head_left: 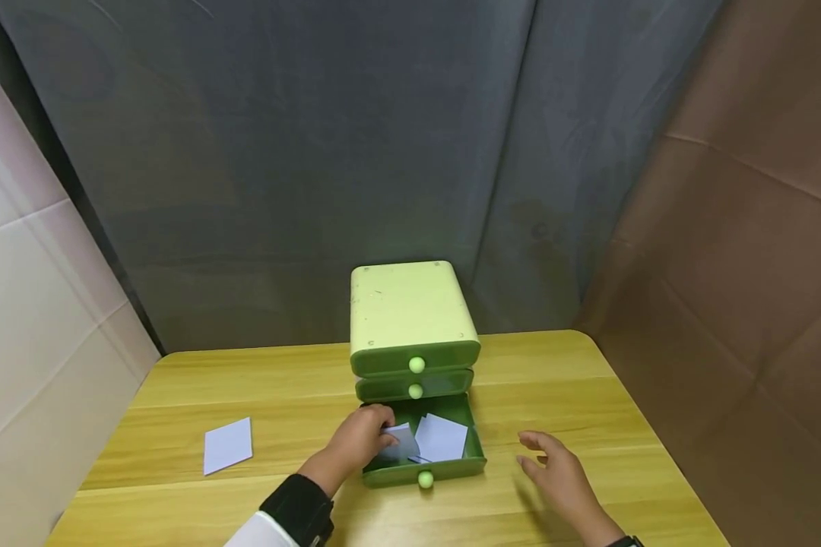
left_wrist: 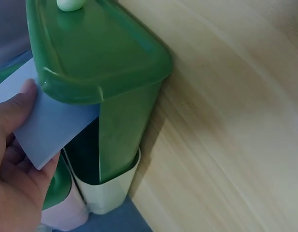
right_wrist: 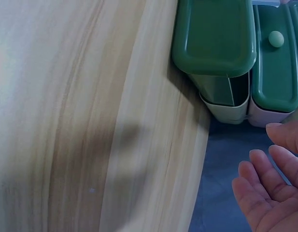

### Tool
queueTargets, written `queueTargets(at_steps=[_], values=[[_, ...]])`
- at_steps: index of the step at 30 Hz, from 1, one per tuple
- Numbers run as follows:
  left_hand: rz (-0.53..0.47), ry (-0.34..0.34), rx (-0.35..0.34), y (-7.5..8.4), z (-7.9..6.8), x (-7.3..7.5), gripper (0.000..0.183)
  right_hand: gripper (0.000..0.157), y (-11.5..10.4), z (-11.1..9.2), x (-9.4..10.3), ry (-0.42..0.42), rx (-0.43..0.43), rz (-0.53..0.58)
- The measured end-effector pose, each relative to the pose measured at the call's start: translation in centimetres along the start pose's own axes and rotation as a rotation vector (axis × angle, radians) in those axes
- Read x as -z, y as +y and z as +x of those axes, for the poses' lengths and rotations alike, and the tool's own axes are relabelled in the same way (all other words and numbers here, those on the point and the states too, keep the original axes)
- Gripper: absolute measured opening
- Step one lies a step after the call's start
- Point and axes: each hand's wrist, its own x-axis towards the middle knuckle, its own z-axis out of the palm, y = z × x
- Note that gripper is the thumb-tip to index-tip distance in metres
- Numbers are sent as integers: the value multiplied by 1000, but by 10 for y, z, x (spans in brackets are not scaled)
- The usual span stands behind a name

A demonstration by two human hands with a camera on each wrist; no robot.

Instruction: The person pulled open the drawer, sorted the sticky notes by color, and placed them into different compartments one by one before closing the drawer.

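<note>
A green set of drawers [head_left: 413, 311] stands on the table with its bottom drawer [head_left: 393, 476] pulled out. Inside that drawer lie pale blue-white paper cards [head_left: 443, 438], overlapping on the right side. My left hand [head_left: 359, 441] reaches over the drawer's left wall and pinches a card [left_wrist: 54, 123] between thumb and fingers; part of this card is hidden behind the drawer front in the left wrist view. To the right of the drawer my right hand [head_left: 557, 475] hovers above the table, fingers loosely bent, holding nothing.
Another pale card [head_left: 228, 446] lies on the table to the left. The upper drawers have round light-green knobs [head_left: 416, 365]. A grey curtain [head_left: 301, 175] hangs behind the table [head_left: 540, 365], with a brown cloth [head_left: 746, 289] on the right and a white one [head_left: 34, 289] on the left.
</note>
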Motion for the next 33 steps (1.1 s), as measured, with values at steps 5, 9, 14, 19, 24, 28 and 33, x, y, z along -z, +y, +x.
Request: queueTargets(at_steps=[5, 9, 14, 19, 24, 28, 33], values=[[-58, -66, 26, -1, 7, -6, 33, 38, 1, 0, 0, 0, -7, -14], [-63, -80, 23, -2, 11, -10, 36, 38, 3, -2, 0, -5, -14, -11], [-58, -94, 22, -3, 15, -13, 36, 38, 4, -3, 1, -12, -33, 8], [0, -114, 19, -2, 19, -17, 31, 39, 5, -3, 1, -10, -46, 5], [92, -110, 18, -2, 21, -23, 23, 39, 7, -3, 1, -5, -49, -5], [142, -94, 11, -2, 22, -25, 20, 38, 7, -3, 0, -1, -48, -8], [177, -101, 24, -2, 24, -28, 18, 38, 8, -4, 0, 1, -50, -12]])
